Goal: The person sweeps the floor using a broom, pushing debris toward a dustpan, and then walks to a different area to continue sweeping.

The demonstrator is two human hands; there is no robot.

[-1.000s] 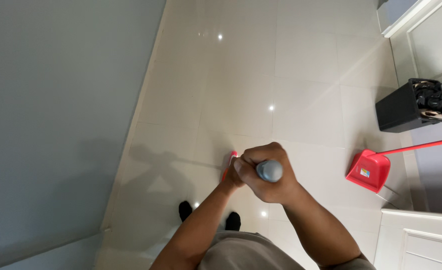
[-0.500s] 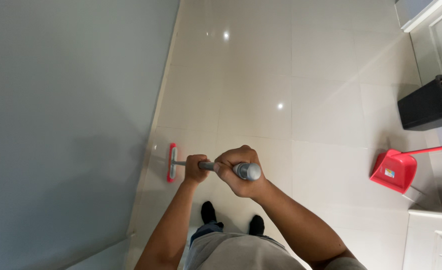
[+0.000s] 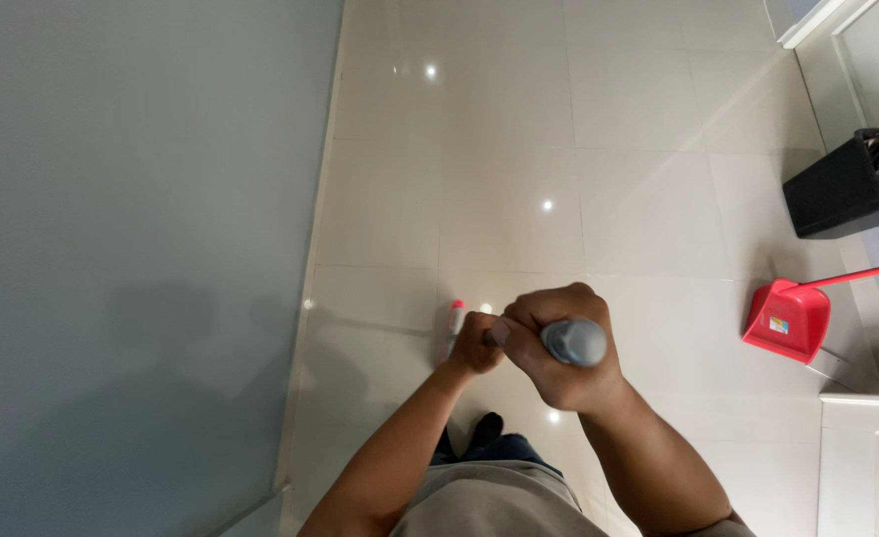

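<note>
I look straight down a grey broom handle (image 3: 574,341) that both my hands grip. My right hand (image 3: 566,348) is wrapped around the top end of the handle, closest to the camera. Lower on the shaft sits my left hand (image 3: 475,343), closed on it. The red broom head (image 3: 452,327) shows just past my left hand, down on the cream tiled floor (image 3: 519,159), mostly hidden by that hand. My dark shoe (image 3: 483,430) is visible below my arms.
A grey wall (image 3: 131,249) runs along the left. At the right stand a red dustpan (image 3: 788,318) with a long red handle, a black bin (image 3: 847,184), and a white cabinet (image 3: 867,457) at the lower right corner.
The broom head has moved right, away from the wall base, and now lies almost under my left hand. Both hands have shifted right with the handle.
</note>
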